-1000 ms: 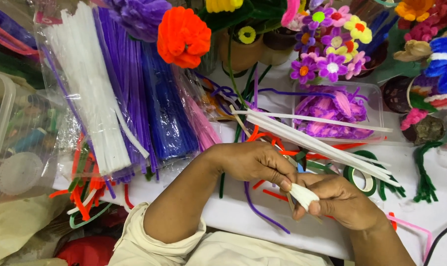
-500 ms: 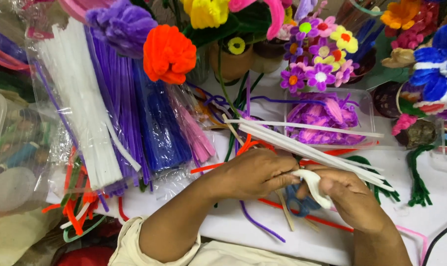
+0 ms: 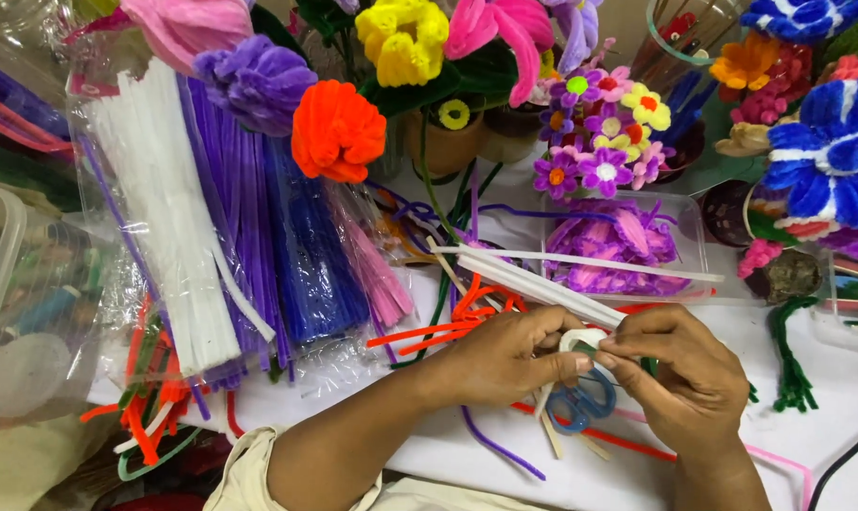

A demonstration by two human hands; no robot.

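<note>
My left hand (image 3: 504, 358) and my right hand (image 3: 680, 374) meet over the white table, both pinching one white pipe cleaner (image 3: 580, 339) that is bent into a small arch between the fingertips. Blue-handled scissors (image 3: 580, 402) lie on the table just under the hands. A bundle of straight white pipe cleaners (image 3: 552, 279) lies just beyond my fingers, with loose orange ones (image 3: 438, 329) to its left.
Bagged pipe cleaners lie at left: white (image 3: 164, 218), purple (image 3: 244, 237), blue (image 3: 310, 265), pink (image 3: 377, 274). Finished fuzzy flowers in pots (image 3: 599, 151) crowd the back. A clear tray of purple pieces (image 3: 618, 251), a green stem (image 3: 788, 364), a plastic box (image 3: 12, 312).
The view has shifted down and closer. My hands have bent the white pipe cleaner from a loose strip into a tight arch and lifted it slightly above the scissors.
</note>
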